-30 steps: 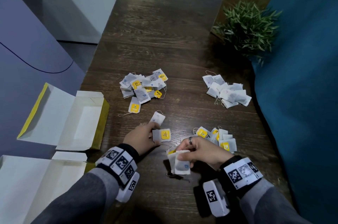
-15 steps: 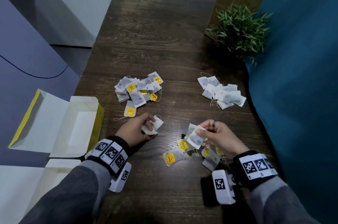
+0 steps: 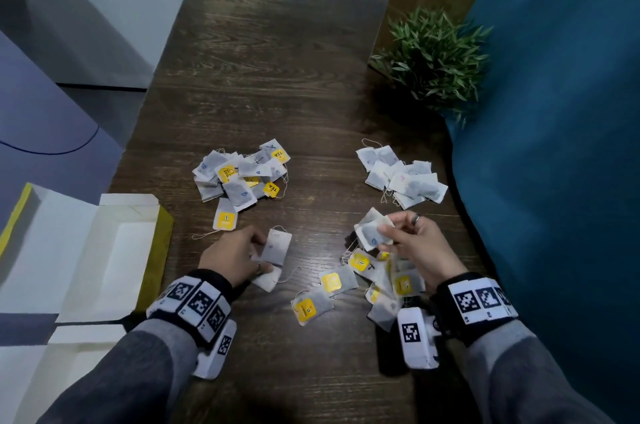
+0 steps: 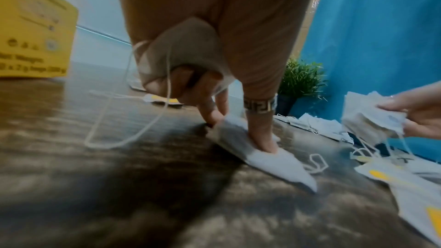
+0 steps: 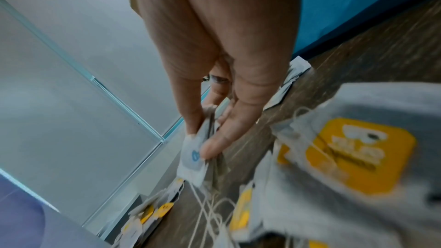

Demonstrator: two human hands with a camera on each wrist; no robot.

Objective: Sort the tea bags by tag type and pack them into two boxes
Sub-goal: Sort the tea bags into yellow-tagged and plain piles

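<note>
The person leans over the dark wood table (image 3: 263, 53), both hands low near its front edge. The left hand (image 3: 230, 259) has its fingers (image 4: 261, 139) pressed down on a plain tea bag (image 4: 264, 156) lying flat on the table, while another bag (image 4: 181, 52) sits tucked in the curled palm with its string dangling. The right hand (image 3: 420, 250) pinches a small stack of blue-tag bags (image 3: 372, 233) between thumb and fingers (image 5: 214, 146), lifted just above the table.

Taking the plant (image 3: 434, 56) at the table's far right as the marker: the sorted blue-tag pile (image 3: 403, 178) lies just in front of it, nearest of all. The mixed pile (image 3: 242, 174), yellow and blue tags together, sits well to its left at about the same depth. The yellow-tag bags (image 3: 377, 285) are strewn nearer the person, under and beside the right hand. One yellow open box (image 3: 83, 250) rests far across from the plant, at the table's left edge beside the left hand, with a second box (image 3: 45, 375) nearer the person, only partly in view.
</note>
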